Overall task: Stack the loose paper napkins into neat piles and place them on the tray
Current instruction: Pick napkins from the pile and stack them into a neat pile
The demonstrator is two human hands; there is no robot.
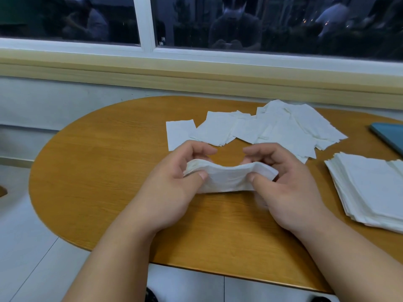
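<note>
The grip of the left hand (174,182) and the grip of the right hand (283,182) are each clamped on one end of a small bundle of napkins (229,177), with the thumb on the near face and curled fingers behind it. The bundle is held on edge at the near middle of the wooden surface (98,171). Its top edge dips between the hands, and I cannot tell whether its lower edge touches the wood. The sheets are thin, white, soft and slightly crumpled, and at the left end their edges fan a little, so the bundle looks only partly squared. Just beyond the hands, loose napkins (272,127) lie overlapping at odd angles in a wide scatter, with a single napkin (178,134) at its left end. To the right, near the edge of the view, a finished pile (370,188) sits on the surface, fairly even though its sides step slightly. At the far right a flat teal thing (390,134) pokes into view; it may be the tray, and its visible part carries nothing. I judge the task less than half done: one pile is stacked, a second is being aligned, many sheets are ungathered, and no pile is on a tray yet.
</note>
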